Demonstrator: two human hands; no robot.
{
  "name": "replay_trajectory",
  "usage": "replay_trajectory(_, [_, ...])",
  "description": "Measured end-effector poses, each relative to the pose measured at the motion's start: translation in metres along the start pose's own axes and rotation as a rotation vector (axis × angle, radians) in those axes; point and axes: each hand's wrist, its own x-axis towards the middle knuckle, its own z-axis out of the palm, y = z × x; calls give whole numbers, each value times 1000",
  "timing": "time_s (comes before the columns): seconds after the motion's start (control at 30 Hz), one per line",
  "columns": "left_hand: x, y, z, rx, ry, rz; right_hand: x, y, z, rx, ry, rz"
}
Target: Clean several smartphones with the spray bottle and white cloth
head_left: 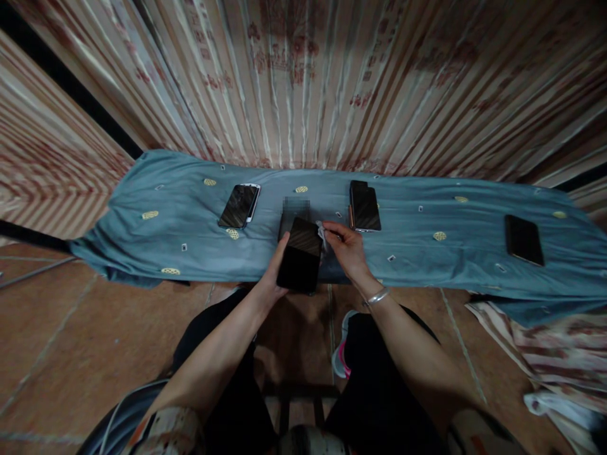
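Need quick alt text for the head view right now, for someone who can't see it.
The left hand holds a dark smartphone over a blue cloth-covered table while the right hand pinches a small white cloth at its top corner. Three more phones lie on the cloth: left, centre-right, far right.

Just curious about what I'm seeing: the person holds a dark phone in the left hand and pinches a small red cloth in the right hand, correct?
Not quite: the cloth is white, not red, as the head view shows. The left hand does hold the dark phone, and the right hand pinches the cloth beside it.
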Motion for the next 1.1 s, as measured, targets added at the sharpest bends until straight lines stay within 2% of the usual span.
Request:
replay_trajectory(0.3, [-18,-1,-3,64,-54,-88,3,-5,5,-245,-92,-188])
replay_trajectory(0.5, [-22,-7,-9,128,-90,-135,2,-15,13,-225,-171,-217])
replay_trajectory(0.67, [-19,-1,-10,125,-63,-166,3,-19,15,-206,-219,-151])
replay_trajectory(0.77, [-18,8,-11,96,-92,-191,5,-17,13,-166,-233,-87])
replay_trajectory(0.9, [-18,16,-14,48,-120,-149,9,-12,12,-72,-241,-3])
replay_trajectory(1.1, [-16,24,-13,53,-57,-107,10,-8,14,39,-196,113])
